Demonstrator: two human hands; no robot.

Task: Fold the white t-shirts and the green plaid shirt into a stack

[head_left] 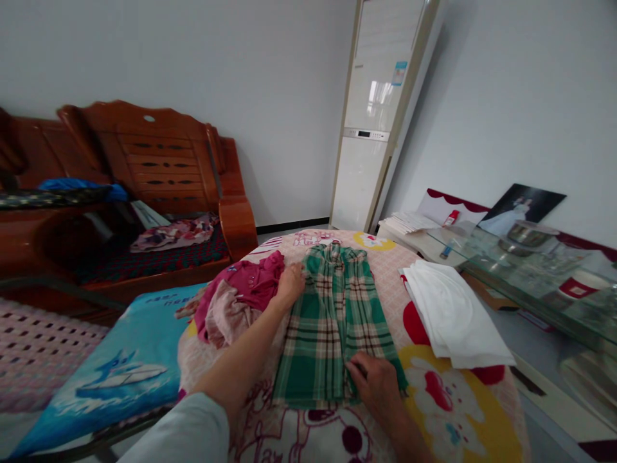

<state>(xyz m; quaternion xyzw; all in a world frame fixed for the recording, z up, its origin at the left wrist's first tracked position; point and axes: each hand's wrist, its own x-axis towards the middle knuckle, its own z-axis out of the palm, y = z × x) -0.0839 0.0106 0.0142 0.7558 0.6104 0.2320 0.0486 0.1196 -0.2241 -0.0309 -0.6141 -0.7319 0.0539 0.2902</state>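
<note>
Pale-blue fabric sleeve (187,431) closest, left hand (292,283) and right hand (378,382) half-curled at green plaid collared shirt (315,328), flat on pink patterned tablecloth (391,280). Can't tell if pinching. Could skew the front by tugging unevenly, or snag crumpled magenta top (250,280).

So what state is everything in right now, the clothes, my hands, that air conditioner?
Green plaid shirt: laid flat, collar at the far end
Magenta garment: bunched up
Pale pink cloth: crumpled
White cloth: folded
Left hand: at the shirt's upper edge
Right hand: fingers curled, near the hem
Floor-standing air conditioner: upright, can't tell if running
</note>
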